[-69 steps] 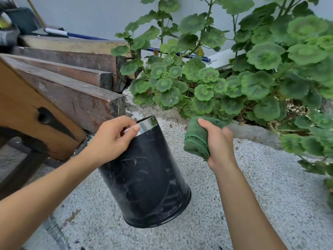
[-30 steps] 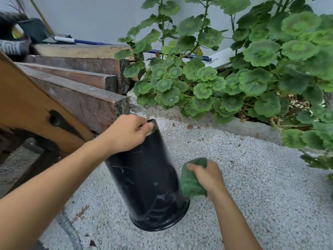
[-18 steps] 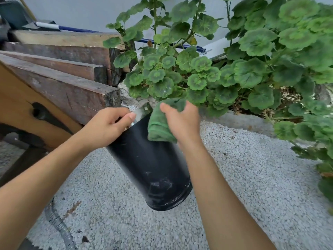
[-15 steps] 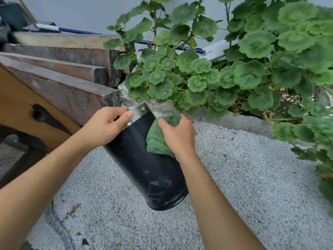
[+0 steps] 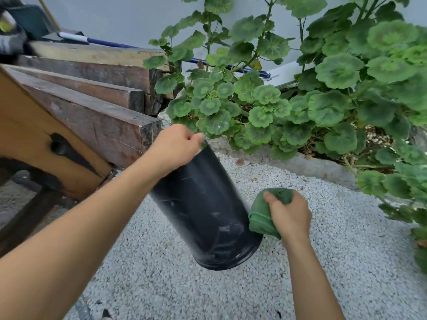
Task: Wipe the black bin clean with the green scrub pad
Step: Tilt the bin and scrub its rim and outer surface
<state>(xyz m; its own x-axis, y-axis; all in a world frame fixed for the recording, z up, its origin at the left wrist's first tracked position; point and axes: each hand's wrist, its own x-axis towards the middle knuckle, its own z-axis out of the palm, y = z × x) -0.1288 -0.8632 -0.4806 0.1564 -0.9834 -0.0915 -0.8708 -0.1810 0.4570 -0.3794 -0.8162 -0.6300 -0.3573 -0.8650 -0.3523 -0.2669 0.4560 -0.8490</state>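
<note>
Swept down from rim to base: right hand (image 5: 290, 217) clutching green scrub pad (image 5: 260, 219) against black bin (image 5: 203, 211); left hand (image 5: 174, 146) pinching rim, apparently; smudges remain.

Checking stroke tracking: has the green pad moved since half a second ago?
Yes. The green scrub pad in the right hand went from near the black bin rim down to its base.

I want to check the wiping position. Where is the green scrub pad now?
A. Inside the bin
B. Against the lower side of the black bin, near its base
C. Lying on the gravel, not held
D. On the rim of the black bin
B: the right hand presses the green scrub pad against the lower side of the black bin, near its base.
</note>
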